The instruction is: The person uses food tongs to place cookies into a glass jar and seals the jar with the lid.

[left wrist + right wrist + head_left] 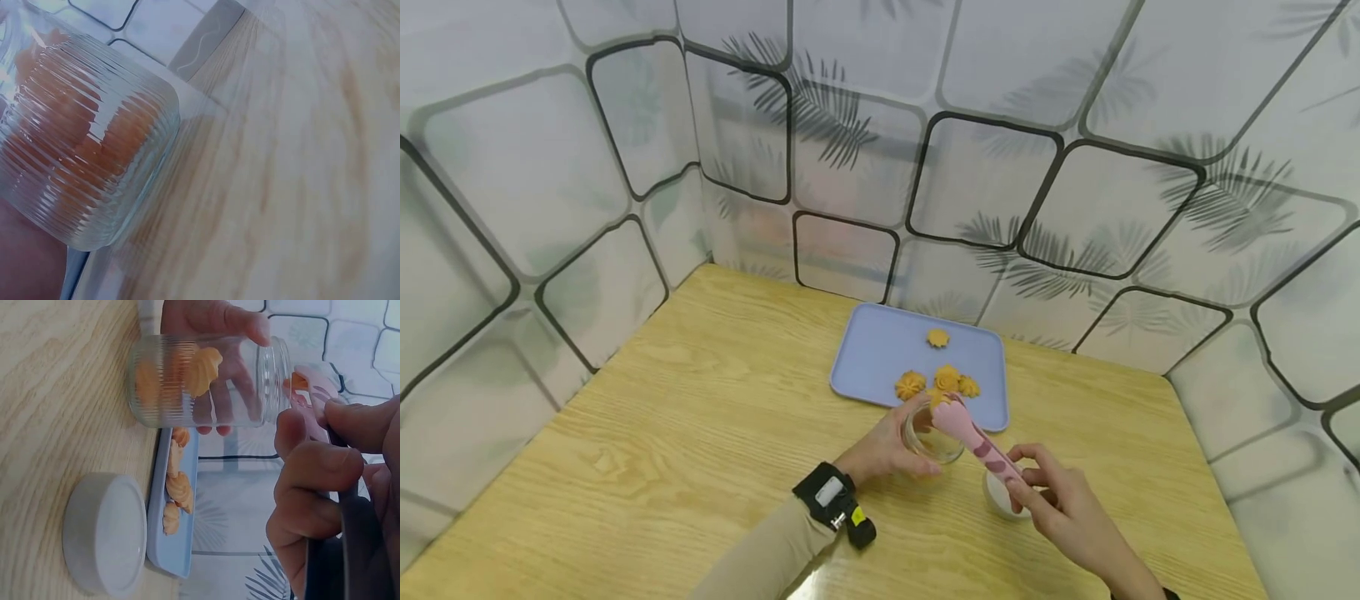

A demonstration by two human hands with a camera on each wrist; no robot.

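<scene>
My left hand grips a ribbed clear glass jar round its side, near the front edge of the tray. Inside the jar several golden piped cookies show through the glass in the right wrist view. My right hand holds pink tongs with darker spots, thumb on one side and fingers on the other. At the tips of the tongs is a cookie, right at the jar's mouth. The left wrist view shows the jar's base close to the wooden table.
A blue tray lies behind the jar, bearing several cookies at its front and a single cookie farther back. Partly under my right hand sits a white round lid on the wooden table. Patterned curtains enclose the table.
</scene>
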